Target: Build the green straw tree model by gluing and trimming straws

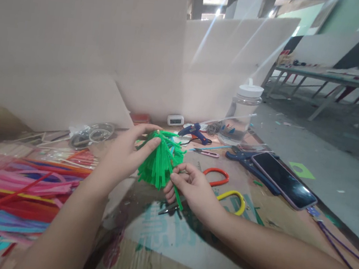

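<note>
Pale boards [81,29] stand across the upper left and top centre of the frame, and a long table [339,77] with thin legs shows at the upper right. Near the centre is a green bunch [155,166] of fuzzy strips, spreading downward like a skirt. The left hand [133,148] grips its top between thumb and fingers; the right hand [189,185], fingers curled, pinches one green strip [177,199] at the bunch's lower right. Just beside that hand lie scissors [240,202] — one orange loop, one yellow — with the blades partly hidden. Many-coloured strips [27,185] fill the lower left. Behind the bunch sit a blue glue gun [195,132] and a small white clock [175,120]; right of them stands a clear bottle [238,120] — white-lidded — and, nearer, a phone [284,180] rests at the right.
</note>
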A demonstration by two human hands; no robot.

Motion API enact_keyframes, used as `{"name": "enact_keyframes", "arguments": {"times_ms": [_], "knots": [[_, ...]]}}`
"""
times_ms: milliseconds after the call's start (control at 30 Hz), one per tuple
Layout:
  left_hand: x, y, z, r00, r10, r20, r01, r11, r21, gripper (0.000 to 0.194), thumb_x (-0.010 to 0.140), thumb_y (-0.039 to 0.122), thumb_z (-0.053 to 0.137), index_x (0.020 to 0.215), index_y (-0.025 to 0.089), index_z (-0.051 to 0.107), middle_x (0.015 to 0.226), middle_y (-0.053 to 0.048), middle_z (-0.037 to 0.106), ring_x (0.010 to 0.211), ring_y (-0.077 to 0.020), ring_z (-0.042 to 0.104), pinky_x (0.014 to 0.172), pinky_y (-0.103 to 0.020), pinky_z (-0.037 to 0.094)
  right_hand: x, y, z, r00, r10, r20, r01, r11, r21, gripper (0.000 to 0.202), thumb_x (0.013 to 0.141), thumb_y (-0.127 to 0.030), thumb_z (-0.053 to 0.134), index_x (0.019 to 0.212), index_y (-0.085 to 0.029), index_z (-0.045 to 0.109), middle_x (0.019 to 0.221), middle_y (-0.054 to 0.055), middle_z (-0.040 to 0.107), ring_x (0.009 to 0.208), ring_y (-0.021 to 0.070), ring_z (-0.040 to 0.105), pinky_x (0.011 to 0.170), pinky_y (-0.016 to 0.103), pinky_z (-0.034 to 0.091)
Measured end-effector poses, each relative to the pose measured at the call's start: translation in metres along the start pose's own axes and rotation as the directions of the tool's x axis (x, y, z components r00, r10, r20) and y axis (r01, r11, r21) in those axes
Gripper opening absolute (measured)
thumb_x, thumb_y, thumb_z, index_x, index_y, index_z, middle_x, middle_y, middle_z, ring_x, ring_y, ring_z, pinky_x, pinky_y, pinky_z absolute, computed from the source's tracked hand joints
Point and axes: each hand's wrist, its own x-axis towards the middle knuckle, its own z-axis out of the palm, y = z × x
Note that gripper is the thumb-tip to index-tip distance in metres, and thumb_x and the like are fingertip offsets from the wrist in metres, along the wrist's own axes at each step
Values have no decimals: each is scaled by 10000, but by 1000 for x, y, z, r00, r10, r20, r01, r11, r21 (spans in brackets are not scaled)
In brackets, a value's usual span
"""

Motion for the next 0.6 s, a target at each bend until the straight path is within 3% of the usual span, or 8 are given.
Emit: {"name": "enact_keyframes", "arguments": {"times_ms": [600], "knots": [[-2,1,-3,1000,12,-5,-12,999,53,372,895,485,586,1145,218,650,1111,-69,694,998,-243,650,832,-350,531,6,-1,3,1000,12,-7,-12,1000,8,370,754,-451,735,841,-214,465,557,-56,654,453,120,616,480,260,547]]}}
